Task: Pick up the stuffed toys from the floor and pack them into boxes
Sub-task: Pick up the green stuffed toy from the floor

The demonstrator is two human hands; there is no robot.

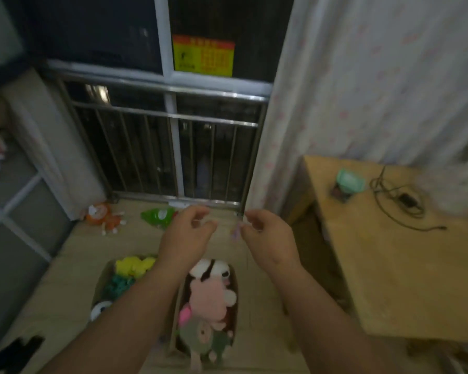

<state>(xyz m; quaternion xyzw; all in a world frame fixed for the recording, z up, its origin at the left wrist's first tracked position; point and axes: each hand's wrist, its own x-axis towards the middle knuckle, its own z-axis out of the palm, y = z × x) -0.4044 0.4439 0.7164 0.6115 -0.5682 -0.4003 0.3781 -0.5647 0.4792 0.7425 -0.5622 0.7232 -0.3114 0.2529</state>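
Two cardboard boxes stand side by side on the floor below my arms. The left box (99, 282) holds a yellow toy (134, 265), a green toy (118, 286) and a white toy (100, 309). The right box (235, 282) is packed with a panda (214, 268), a pink toy (211, 295) and a grey-green toy (200, 336). An orange toy (103, 215) and a green toy (158, 215) lie on the floor by the railing. My left hand (187, 233) hovers above the boxes with curled, empty fingers. My right hand (268, 238) is beside it, with a small purplish blur at its fingertips.
A metal railing (170, 114) and a window close off the far side. A curtain (362, 90) hangs at the right. A wooden table (389, 252) stands at the right, bearing a black cable (400, 201) and a green object (350, 180). A black item (16, 352) lies on the floor at lower left.
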